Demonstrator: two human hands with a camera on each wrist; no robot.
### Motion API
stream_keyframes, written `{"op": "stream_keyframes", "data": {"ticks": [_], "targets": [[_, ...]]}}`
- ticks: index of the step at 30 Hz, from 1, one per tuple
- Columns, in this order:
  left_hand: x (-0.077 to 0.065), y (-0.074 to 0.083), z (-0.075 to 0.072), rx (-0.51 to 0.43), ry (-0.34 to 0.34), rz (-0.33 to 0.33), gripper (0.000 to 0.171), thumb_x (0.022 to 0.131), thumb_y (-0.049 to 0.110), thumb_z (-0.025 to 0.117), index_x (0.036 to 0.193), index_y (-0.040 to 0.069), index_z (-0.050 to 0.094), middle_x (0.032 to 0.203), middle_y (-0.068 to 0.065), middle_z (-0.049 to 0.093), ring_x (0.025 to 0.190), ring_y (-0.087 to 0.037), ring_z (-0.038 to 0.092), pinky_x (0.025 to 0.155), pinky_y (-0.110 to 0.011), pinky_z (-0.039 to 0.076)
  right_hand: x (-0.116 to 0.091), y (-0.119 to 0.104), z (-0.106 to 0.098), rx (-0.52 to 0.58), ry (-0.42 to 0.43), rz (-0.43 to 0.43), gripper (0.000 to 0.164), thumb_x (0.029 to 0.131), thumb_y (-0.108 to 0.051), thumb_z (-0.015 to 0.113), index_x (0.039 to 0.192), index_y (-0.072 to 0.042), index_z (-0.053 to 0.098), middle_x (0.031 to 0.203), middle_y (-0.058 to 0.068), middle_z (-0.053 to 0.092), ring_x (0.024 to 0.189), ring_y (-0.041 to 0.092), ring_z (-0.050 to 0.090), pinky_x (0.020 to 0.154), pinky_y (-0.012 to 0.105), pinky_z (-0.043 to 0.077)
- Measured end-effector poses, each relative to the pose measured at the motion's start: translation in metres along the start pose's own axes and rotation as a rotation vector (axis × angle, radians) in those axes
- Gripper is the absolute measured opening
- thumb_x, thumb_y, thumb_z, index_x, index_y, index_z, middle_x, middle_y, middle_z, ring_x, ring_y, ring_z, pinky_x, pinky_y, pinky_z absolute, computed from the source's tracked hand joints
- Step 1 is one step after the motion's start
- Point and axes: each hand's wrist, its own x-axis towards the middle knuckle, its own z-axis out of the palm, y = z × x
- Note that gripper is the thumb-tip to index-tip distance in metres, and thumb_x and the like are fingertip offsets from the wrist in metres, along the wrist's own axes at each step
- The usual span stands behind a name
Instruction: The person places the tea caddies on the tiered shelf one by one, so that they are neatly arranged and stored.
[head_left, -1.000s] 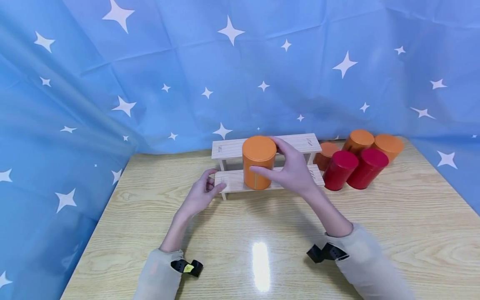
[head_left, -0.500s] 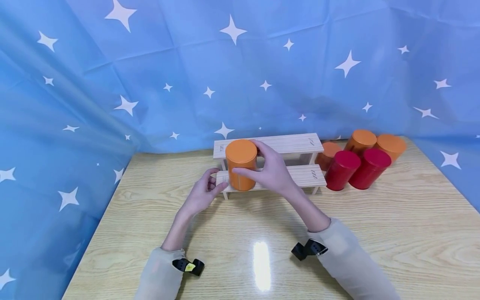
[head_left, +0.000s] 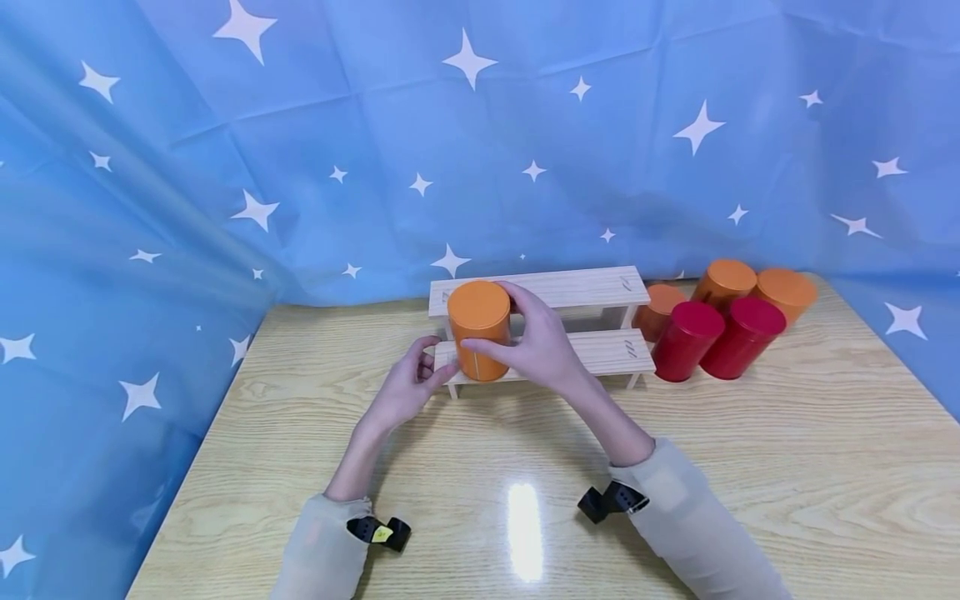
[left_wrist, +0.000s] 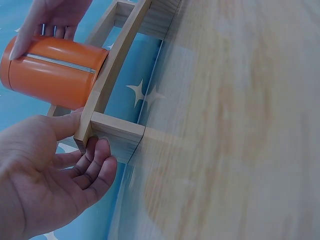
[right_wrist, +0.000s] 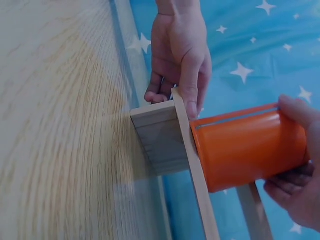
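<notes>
My right hand (head_left: 546, 346) holds an orange cylindrical canister (head_left: 477, 310) upright at the left end of a two-tier wooden rack (head_left: 600, 353). Its thumb lies across the front, and some fingers are hidden behind the can. The canister's base sits on the lower board, as the left wrist view shows the can (left_wrist: 55, 82) against the wood. My left hand (head_left: 403, 390) grips the left end of that board, thumb on top and curled fingers beneath; the right wrist view shows this hand (right_wrist: 180, 55) beside the can (right_wrist: 250, 150).
Right of the rack, two red canisters (head_left: 686, 342) stand in front of several orange ones (head_left: 722, 283). A blue star-print cloth (head_left: 360, 125) hangs behind and along the left of the wooden table (head_left: 262, 467). The rack's upper board (head_left: 570, 287) rises behind the lower one.
My right hand has carried the orange canister leftward along the lower board to its left end, slowing in the last half second. The left hand keeps its grip on the board's end.
</notes>
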Motion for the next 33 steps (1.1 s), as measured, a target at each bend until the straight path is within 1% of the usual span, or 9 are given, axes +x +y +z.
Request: {"op": "stream_keyframes", "data": {"ticks": [7,14,19,22,25,28,31,33], "targets": [[0.001,0.000,0.001,0.012,-0.004,-0.006,0.061,0.099,0.027,0.068,0.147,-0.001,0.041,0.093,-0.007,0.049,0.081,-0.019,0.048,0.070,-0.028,0.043,-0.001,0.002,-0.001,0.006,-0.005,-0.007,0.072,0.079,-0.031,0.089,0.140,-0.017,0.055,0.126,-0.004,0.063,0.112,0.015,0.059,0.094,0.046,0.049],[0.001,0.000,0.002,0.010,-0.007,-0.004,0.062,0.100,0.028,0.068,0.148,0.000,0.040,0.094,-0.007,0.050,0.081,-0.019,0.049,0.070,-0.028,0.043,-0.002,0.001,-0.005,-0.016,-0.028,0.018,0.076,0.079,-0.034,0.089,0.143,-0.017,0.051,0.129,-0.004,0.060,0.113,0.016,0.058,0.095,0.048,0.048],[0.001,-0.001,0.002,0.000,-0.009,-0.003,0.063,0.099,0.028,0.068,0.148,-0.001,0.040,0.094,-0.008,0.050,0.081,-0.019,0.048,0.070,-0.028,0.043,-0.003,-0.002,-0.009,-0.052,-0.056,0.055,0.089,0.078,-0.038,0.089,0.150,-0.010,0.043,0.132,-0.001,0.057,0.114,0.018,0.056,0.097,0.048,0.047],[0.001,-0.002,0.002,-0.003,-0.006,-0.005,0.064,0.099,0.028,0.068,0.148,-0.001,0.040,0.094,-0.008,0.050,0.081,-0.019,0.048,0.070,-0.029,0.043,-0.004,-0.002,-0.012,-0.039,-0.068,0.044,0.092,0.079,-0.037,0.088,0.152,-0.007,0.040,0.132,0.000,0.057,0.115,0.018,0.054,0.099,0.048,0.046],[0.001,-0.002,0.001,-0.005,-0.002,-0.007,0.063,0.099,0.028,0.068,0.148,-0.001,0.041,0.094,-0.007,0.050,0.081,-0.019,0.049,0.070,-0.029,0.043,-0.005,0.000,-0.017,-0.024,-0.062,0.005,0.089,0.081,-0.033,0.087,0.152,-0.006,0.040,0.132,0.002,0.058,0.119,0.019,0.055,0.102,0.048,0.044],[0.001,-0.001,0.001,-0.005,0.002,-0.009,0.063,0.099,0.029,0.069,0.147,0.000,0.041,0.094,-0.007,0.050,0.081,-0.019,0.049,0.071,-0.029,0.043,-0.007,0.002,-0.024,-0.028,-0.039,-0.040,0.083,0.085,-0.030,0.084,0.152,-0.006,0.041,0.135,0.006,0.058,0.124,0.023,0.055,0.105,0.049,0.042],[0.001,-0.001,0.001,-0.008,0.003,-0.010,0.064,0.099,0.029,0.069,0.148,0.000,0.041,0.094,-0.007,0.050,0.082,-0.019,0.049,0.071,-0.029,0.044,-0.010,0.003,-0.032,-0.032,-0.012,-0.056,0.074,0.090,-0.030,0.078,0.151,-0.009,0.043,0.137,0.011,0.057,0.125,0.025,0.054,0.107,0.049,0.040],[0.000,-0.001,0.001,-0.015,0.003,-0.011,0.064,0.099,0.029,0.069,0.148,0.000,0.040,0.094,-0.007,0.049,0.082,-0.019,0.049,0.072,-0.029,0.044,-0.012,0.004,-0.037,-0.034,0.007,-0.064,0.066,0.094,-0.029,0.073,0.150,-0.009,0.045,0.137,0.014,0.057,0.126,0.026,0.054,0.108,0.050,0.040]]}}
